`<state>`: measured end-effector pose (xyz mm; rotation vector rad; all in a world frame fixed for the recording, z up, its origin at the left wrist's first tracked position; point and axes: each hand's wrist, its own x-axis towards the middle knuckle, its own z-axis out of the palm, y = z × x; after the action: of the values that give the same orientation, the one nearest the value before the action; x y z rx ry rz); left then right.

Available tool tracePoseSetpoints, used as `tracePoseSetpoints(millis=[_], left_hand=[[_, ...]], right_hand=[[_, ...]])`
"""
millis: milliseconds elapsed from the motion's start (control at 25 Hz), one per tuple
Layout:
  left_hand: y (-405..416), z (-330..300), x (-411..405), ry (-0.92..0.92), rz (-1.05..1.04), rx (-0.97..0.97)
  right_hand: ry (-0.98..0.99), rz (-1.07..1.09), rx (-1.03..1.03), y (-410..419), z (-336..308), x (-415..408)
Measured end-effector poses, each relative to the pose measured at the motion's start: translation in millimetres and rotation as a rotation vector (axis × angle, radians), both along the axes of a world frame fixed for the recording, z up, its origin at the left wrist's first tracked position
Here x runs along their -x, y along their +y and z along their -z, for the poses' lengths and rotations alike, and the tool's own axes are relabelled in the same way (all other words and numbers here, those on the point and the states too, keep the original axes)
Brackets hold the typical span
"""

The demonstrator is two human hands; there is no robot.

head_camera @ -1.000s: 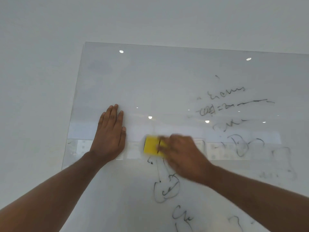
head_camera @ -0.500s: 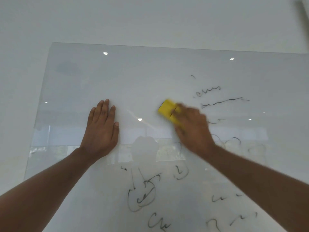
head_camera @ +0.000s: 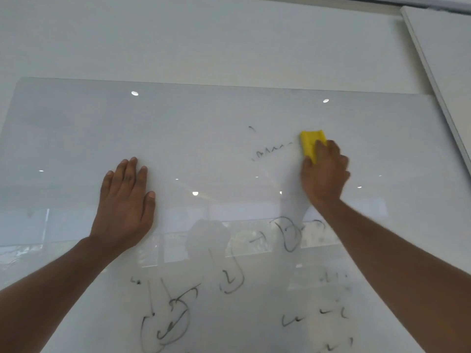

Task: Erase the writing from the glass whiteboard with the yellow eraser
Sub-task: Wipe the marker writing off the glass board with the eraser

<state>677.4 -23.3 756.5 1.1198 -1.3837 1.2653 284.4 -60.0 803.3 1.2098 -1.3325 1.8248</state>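
Observation:
The glass whiteboard (head_camera: 76, 128) hangs on a white wall and fills most of the view. My right hand (head_camera: 325, 174) presses the yellow eraser (head_camera: 311, 143) flat against the board's upper right part. A faint streak of black writing (head_camera: 272, 150) lies just left of the eraser. More black scribbles (head_camera: 168, 324) cover the lower middle and lower right of the board. My left hand (head_camera: 125, 205) rests flat on the glass at left, fingers together and pointing up, holding nothing.
A white panel edge (head_camera: 438, 80) slants down the wall at the upper right, close to the board's right corner. Ceiling lights and a window band reflect in the glass. The board's upper left area carries no writing.
My right hand has swept the eraser up and to the right. The written lines in the board's upper right are mostly wiped away. The left hand stayed pressed on the glass.

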Motion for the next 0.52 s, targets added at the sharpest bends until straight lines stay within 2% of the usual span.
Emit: tracePoseSetpoints(millis=[40,160,200,240,280,440,480,520], left_hand=[[-0.5,-0.2,-0.4,0.0,-0.005,-0.001],[-3.4,-0.1,-1.4,-0.002,-0.016,0.0],[-4.0,-0.1,-2.3,-0.001,-0.016,0.001],[-4.5,0.0,-2.8,-0.001,-0.016,0.002],[-5.1,-0.1,-2.7,-0.002,-0.015,0.005],[-5.7,1.0,-3.9,-0.011,-0.019,0.016],[-6.7,1.8,-4.3,-0.011,-0.02,0.02],[-7.5,1.9,-4.9,-0.012,-0.02,0.027]], right_hand=[[0.135,-0.001,0.031,3.4,7.6,-16.6],[0.813,-0.084,0.202,5.4,52.8,-55.7],[0.973,-0.067,0.209,6.5,58.5,-54.7],[1.034,-0.047,0.211,7.1,50.3,-44.7],[0.951,-0.016,0.204,4.1,32.9,-30.1],[0.116,-0.018,0.001,-7.3,-28.9,45.0],[-0.002,-0.041,-0.013,-6.7,-31.4,54.0],[-0.02,-0.034,-0.007,-4.8,-26.2,52.5]])
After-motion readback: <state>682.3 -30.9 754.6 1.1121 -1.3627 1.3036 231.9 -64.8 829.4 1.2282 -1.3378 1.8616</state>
